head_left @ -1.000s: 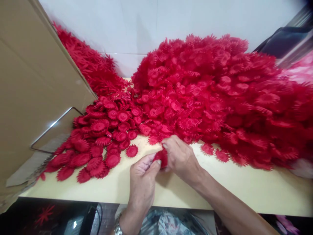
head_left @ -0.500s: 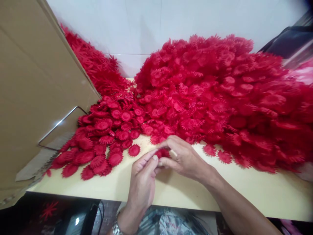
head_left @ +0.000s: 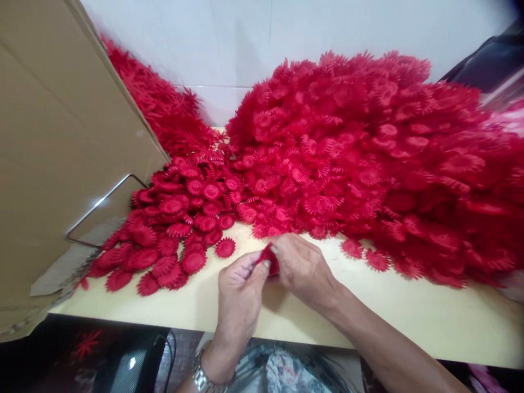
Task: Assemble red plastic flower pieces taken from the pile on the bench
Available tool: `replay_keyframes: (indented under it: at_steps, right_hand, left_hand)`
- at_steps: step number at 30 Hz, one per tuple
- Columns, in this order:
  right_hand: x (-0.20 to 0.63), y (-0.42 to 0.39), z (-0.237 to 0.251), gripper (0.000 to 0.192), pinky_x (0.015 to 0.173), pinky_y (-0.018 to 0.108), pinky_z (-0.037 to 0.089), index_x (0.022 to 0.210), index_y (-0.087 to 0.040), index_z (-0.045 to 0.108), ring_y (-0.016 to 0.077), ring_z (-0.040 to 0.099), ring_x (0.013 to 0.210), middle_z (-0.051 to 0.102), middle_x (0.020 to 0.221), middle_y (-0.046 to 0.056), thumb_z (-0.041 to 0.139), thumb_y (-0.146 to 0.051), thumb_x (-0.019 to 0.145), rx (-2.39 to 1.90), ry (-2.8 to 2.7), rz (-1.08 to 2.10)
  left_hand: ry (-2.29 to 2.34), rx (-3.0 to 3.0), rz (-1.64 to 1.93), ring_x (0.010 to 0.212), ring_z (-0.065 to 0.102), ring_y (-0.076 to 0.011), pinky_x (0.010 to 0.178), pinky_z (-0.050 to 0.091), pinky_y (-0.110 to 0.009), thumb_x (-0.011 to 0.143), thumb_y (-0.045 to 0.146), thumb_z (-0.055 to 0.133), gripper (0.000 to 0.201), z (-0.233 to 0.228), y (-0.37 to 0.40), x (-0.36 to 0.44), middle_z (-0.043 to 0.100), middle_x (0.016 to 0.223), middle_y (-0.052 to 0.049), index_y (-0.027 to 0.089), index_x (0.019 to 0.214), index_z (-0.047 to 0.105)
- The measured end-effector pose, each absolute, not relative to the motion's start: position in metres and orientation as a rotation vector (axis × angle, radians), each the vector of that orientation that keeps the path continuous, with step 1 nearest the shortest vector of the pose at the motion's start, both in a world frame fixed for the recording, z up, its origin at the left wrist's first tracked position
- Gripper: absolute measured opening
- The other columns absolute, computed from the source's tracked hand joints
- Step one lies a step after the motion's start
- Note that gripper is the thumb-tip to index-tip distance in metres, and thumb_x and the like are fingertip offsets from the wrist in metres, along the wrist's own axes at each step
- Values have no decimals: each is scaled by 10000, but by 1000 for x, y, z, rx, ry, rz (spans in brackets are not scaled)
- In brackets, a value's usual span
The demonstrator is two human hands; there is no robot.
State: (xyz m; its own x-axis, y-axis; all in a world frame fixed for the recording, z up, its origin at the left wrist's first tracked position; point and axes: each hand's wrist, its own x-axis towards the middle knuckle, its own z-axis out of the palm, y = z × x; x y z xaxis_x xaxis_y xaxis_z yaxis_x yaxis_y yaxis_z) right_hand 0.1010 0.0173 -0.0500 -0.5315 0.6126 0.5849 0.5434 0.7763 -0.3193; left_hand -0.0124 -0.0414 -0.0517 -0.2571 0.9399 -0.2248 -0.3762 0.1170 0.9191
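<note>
Between my two hands is a small red fabric flower piece (head_left: 271, 263), partly covered by fingers. My left hand (head_left: 242, 289), with a metal watch at the wrist, pinches it between thumb and fingers. From the other side my right hand (head_left: 305, 270) has its thumb and fingertips closed on the piece's upper edge. Just left of the hands, a single red fringed disc (head_left: 225, 248) lies flat on the table. Beyond them rises a large heap of red fringed flower pieces (head_left: 327, 158).
A smaller pile of thicker red discs (head_left: 176, 218) lies to the left. Red star-shaped petals (head_left: 159, 109) are heaped behind a cardboard box (head_left: 61, 136). A bent metal wire (head_left: 102, 202) sticks out beside the box. The pale yellow table (head_left: 393, 316) meets a white wall (head_left: 172, 38).
My right hand's fingers have drawn in from an arched position to a tight pinch on the flower piece's upper edge. My left hand keeps its hold.
</note>
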Motion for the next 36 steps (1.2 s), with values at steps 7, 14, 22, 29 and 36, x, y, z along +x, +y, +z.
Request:
replay_keyframes:
  at_steps: [7, 14, 22, 29, 36]
  right_hand:
    - [117, 40, -28, 341, 701, 335, 433, 1022, -100, 587, 224, 509, 798, 584, 856, 120, 375, 11, 779, -1122, -2266, -236]
    - [116, 33, -15, 276, 831, 385, 431, 1108, -157, 559, 245, 502, 1015, 568, 1080, 121, 506, -176, 838, -1039, -2313, 146]
    - [106, 14, -28, 85, 558, 219, 385, 725, -163, 559, 121, 503, 618, 541, 639, -4, 561, -99, 781, -873, -2272, 739]
    - [104, 6, -32, 188, 565, 237, 409, 779, -154, 577, 143, 517, 610, 566, 644, 30, 411, -90, 841, -902, -2308, 585]
    - [94, 1, -41, 274, 530, 281, 402, 809, -140, 558, 183, 484, 558, 527, 607, 41, 326, 0, 763, -1069, -2336, -43]
  left_hand:
    - [1235, 501, 1382, 598, 654, -169, 621, 545, -284, 696, 194, 656, 103, -40, -44, -14, 685, 664, -30, 111, 754, 667]
    - [1049, 366, 1380, 624, 666, -172, 652, 540, -284, 696, 160, 657, 91, -35, -40, -20, 694, 716, -40, 121, 776, 677]
    - [996, 546, 1360, 720, 633, -163, 688, 508, -261, 703, 163, 663, 181, -40, -46, -19, 705, 762, -59, 128, 874, 711]
    - [1136, 657, 1372, 651, 612, -143, 653, 502, -258, 759, 191, 612, 153, -51, -49, -18, 695, 710, -22, 147, 868, 711]
    - [1203, 648, 1375, 595, 609, -130, 598, 500, -230, 752, 174, 589, 122, -52, -53, -17, 670, 637, 7, 145, 787, 703]
